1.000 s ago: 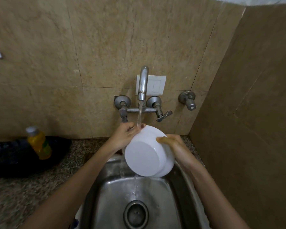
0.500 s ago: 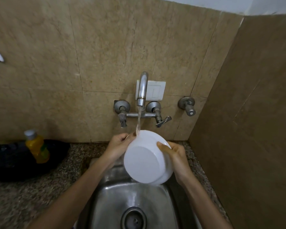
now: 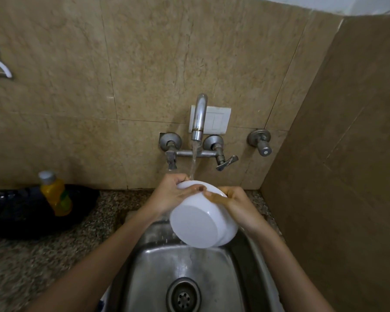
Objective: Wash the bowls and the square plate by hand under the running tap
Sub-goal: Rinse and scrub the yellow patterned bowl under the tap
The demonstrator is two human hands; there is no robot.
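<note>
A white round bowl [image 3: 198, 224] is held tilted over the steel sink [image 3: 158, 266], its flat base turned toward me. My left hand [image 3: 173, 194] grips its upper left rim, thumb lying across the outer wall. Opposite it, my right hand [image 3: 234, 203] grips the upper right rim, thumb on the wall close to the left thumb. Water runs from the tap [image 3: 199, 118] and lands at the far rim, just by my left fingers. The inside of the bowl is hidden. No other bowl and no square plate is in sight.
A yellow bottle [image 3: 55, 194] stands in a black tray [image 3: 14, 217] on the speckled counter at left. The sink drain [image 3: 184, 296] lies below the bowl. Tap valves [image 3: 221, 154] and a side knob [image 3: 260, 143] stick out of the tiled wall. A brown wall closes the right.
The bowl has tipped further, so its base faces me more. My left thumb has slid onto the outer wall, meeting the right thumb. The camera has tilted up.
</note>
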